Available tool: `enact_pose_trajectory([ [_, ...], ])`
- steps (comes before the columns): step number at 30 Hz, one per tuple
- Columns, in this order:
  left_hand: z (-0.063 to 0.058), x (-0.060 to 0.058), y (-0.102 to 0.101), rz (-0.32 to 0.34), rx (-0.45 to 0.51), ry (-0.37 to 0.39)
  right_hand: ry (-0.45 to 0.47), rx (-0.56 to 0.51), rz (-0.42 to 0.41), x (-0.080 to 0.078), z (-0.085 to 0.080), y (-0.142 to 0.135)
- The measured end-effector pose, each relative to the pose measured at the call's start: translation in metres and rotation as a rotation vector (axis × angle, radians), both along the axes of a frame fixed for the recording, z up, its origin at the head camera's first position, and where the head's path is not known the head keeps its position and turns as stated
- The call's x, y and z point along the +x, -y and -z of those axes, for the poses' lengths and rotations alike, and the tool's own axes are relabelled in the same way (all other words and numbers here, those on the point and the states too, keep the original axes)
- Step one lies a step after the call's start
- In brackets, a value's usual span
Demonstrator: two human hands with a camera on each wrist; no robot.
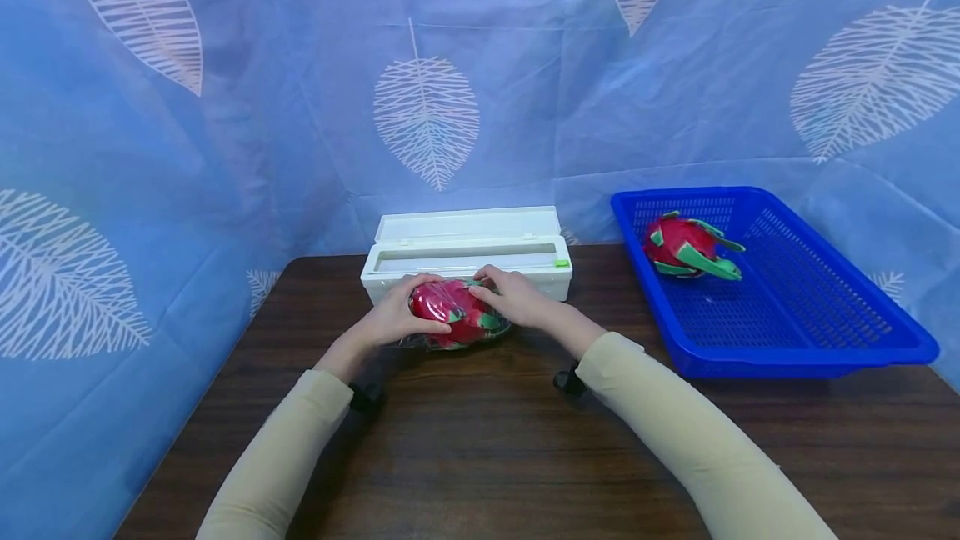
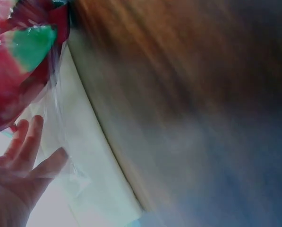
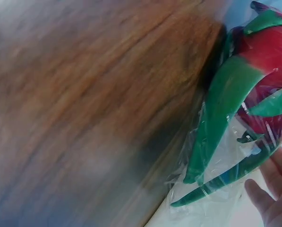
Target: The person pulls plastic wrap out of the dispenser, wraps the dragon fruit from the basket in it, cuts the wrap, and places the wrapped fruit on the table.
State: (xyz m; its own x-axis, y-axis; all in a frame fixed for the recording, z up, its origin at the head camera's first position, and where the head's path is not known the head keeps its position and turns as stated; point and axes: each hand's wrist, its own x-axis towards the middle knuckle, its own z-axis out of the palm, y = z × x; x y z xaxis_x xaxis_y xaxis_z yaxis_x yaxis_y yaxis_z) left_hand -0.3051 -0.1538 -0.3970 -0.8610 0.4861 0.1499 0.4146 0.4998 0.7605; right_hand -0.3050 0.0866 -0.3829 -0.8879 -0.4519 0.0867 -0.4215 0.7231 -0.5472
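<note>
A red dragon fruit with green scales point(image 1: 463, 317), wrapped in clear plastic film, is between both hands at the front of a white box point(image 1: 467, 261). My left hand point(image 1: 397, 312) holds the fruit's left end, its thumb across the front and its fingers over the top. From the right, my right hand point(image 1: 517, 297) grips the upper right of the fruit. Loose film point(image 2: 60, 113) hangs past the left hand's fingers in the left wrist view. In the right wrist view, crinkled film point(image 3: 197, 182) covers the long green scales, and the right hand is cut off by the frame edge.
The white box's lid point(image 1: 468, 223) stands raised at the back, with a bright green slider point(image 1: 562, 263) at its right end. A blue plastic basket point(image 1: 795, 357) stands to the right, holding another dragon fruit point(image 1: 686, 247). All rests on a dark wooden table point(image 1: 465, 457) before a blue leaf-patterned cloth point(image 1: 510, 107).
</note>
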Motion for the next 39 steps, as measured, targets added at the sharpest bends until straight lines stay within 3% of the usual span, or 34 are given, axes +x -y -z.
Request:
enact_pose_trajectory([
  [9, -0.005, 0.004, 0.008, -0.06, -0.051, -0.017, -0.134, -0.04, 0.013, 0.0, -0.001, -0.005],
  [16, -0.005, 0.002, 0.011, -0.042, -0.066, -0.054, -0.12, -0.049, -0.004, 0.004, 0.001, -0.007],
  [22, -0.012, 0.001, 0.014, -0.009, -0.114, -0.045, -0.148, -0.197, 0.0, 0.006, -0.003, -0.027],
  [30, -0.043, -0.01, 0.015, 0.037, -0.167, -0.097, -0.266, -0.306, 0.277, 0.005, -0.012, -0.061],
  [35, -0.069, -0.019, -0.001, 0.068, -0.196, -0.135, -0.222, -0.28, 0.428, 0.006, -0.007, -0.071],
  [39, -0.086, -0.03, -0.028, 0.105, -0.229, -0.162, -0.138, -0.245, 0.524, 0.003, 0.002, -0.077],
])
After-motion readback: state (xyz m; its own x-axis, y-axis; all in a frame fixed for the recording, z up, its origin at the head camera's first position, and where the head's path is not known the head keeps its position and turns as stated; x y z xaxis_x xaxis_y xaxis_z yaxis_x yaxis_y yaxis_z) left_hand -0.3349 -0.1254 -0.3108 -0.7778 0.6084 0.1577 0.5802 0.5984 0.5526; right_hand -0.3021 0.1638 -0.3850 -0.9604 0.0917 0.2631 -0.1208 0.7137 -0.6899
